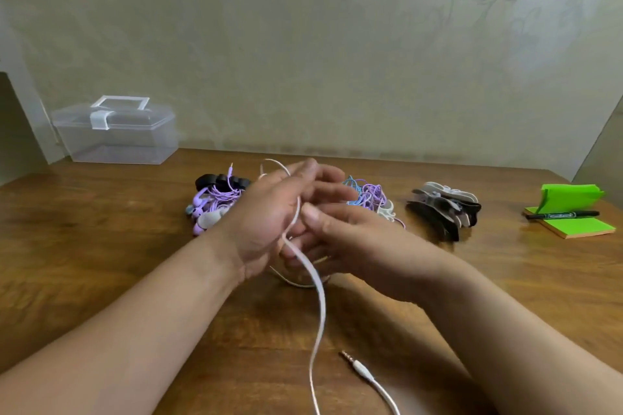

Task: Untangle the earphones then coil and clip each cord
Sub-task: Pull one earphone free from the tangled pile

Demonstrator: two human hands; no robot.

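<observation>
A flat white earphone cord (318,300) runs from between my hands down to the table's front edge, and its jack plug (354,362) lies on the wood. The cord loops around the fingers of my left hand (269,222), which is raised above the table. My right hand (344,236) pinches the cord against the left palm. Behind the left hand lies a purple earphone bundle (215,202) held by a black clip. A tangle of blue and purple earphones (369,197) sits behind the right hand.
A clear plastic box (116,131) with a white latch stands at the back left against the wall. A pile of black and white clips (443,207) lies to the right. Green sticky notes (573,219) with a black marker (561,215) sit at the far right.
</observation>
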